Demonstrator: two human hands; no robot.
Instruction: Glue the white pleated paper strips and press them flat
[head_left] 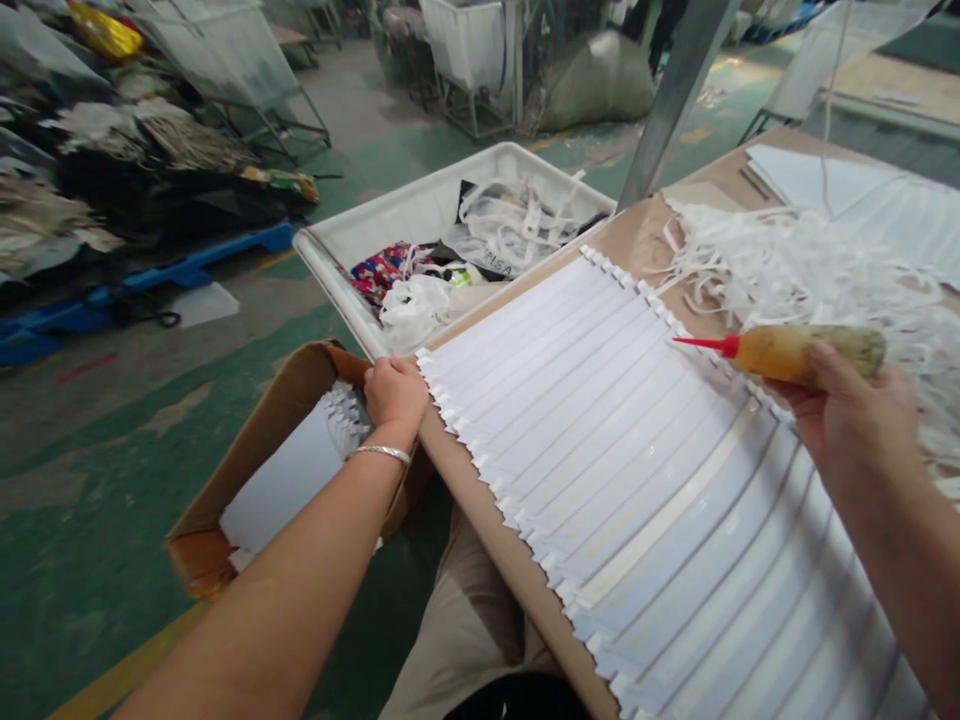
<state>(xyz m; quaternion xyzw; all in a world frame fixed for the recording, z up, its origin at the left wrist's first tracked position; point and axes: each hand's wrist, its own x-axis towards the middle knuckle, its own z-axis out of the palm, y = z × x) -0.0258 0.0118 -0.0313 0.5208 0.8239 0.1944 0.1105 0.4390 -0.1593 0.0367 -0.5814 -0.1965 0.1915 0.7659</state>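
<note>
Nearest me, my left hand (394,392) is curled shut over the near edge of the table (480,520), knuckles up, touching the corner of the fanned white paper sheets (637,480); it holds nothing that I can make out. A bracelet (382,453) sits on that wrist. Below it a cardboard box (247,470) on the floor holds more white sheets.

The sheets lie overlapped like shingles across the brown tabletop, each edge stepped a little past the next. I judge them light, thin and floppy, easy to slide out of line (press flat on the stack rather than pinch a single edge).

My right hand (855,420) is wrapped around a glue bottle (795,352), red nozzle pointing left, tip just over the far edge of the fan. The bottle looks soft, squeezable, grimy, maybe tacky; grip mid-body.

Beyond it, a heap of white paper strips (810,270). Further off, a white bin (450,220) holds bags and scraps.
</note>
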